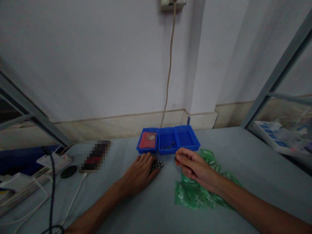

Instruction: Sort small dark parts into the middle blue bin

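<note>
My left hand [141,172] lies palm down on the grey table [243,162], fingers flat and partly covering a small pile of dark round metal parts [157,165]. My right hand [192,165] hovers just right of the pile, fingers pinched together on a tiny dark part at the fingertips. Under and beside that hand lie several small green plastic bags [195,193]. Just beyond both hands stand three blue bins in a row: the left one [147,140] holds a red bag, the middle one [168,141] a few dark parts, and the right one [187,136] looks empty.
At the left are a white power strip [52,161], white and black cables, a round black object [68,171] and a blurred dark item [95,156]. A cable hangs down the wall behind the bins. Grey frame bars stand at both sides, with cluttered packets at far right.
</note>
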`<control>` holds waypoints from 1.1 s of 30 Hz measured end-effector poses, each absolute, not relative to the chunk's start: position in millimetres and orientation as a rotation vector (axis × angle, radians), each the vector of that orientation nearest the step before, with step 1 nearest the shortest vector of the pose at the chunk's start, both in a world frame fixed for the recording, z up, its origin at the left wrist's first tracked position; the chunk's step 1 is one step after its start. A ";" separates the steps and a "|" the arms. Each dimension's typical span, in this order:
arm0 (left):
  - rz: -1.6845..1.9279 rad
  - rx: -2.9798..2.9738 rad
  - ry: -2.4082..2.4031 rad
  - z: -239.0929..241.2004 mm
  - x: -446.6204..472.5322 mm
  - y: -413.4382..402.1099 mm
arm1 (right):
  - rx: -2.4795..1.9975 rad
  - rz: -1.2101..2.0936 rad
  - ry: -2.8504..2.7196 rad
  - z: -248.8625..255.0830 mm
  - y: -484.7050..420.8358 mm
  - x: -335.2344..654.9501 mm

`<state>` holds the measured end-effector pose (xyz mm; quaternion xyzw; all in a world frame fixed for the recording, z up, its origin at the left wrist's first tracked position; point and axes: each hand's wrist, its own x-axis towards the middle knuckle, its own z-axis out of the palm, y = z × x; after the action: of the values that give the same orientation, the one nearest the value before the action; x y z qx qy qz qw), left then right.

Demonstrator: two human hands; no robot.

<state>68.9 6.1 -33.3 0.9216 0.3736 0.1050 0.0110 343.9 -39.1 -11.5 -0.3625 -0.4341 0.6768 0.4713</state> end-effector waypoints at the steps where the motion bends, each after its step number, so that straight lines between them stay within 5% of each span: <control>1: 0.330 2.877 1.167 -33.5 69.0 6.1 | -0.884 1.663 -1.061 -11.1 -39.4 343.7; 33: 0.370 2.829 1.176 -34.3 68.7 5.8 | -0.899 1.649 -0.829 -8.9 -31.7 348.4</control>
<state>68.7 5.8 -34.3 0.9163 0.3811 0.1199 0.0277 348.4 -31.7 -8.9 -0.3747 -0.3454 0.6872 0.5177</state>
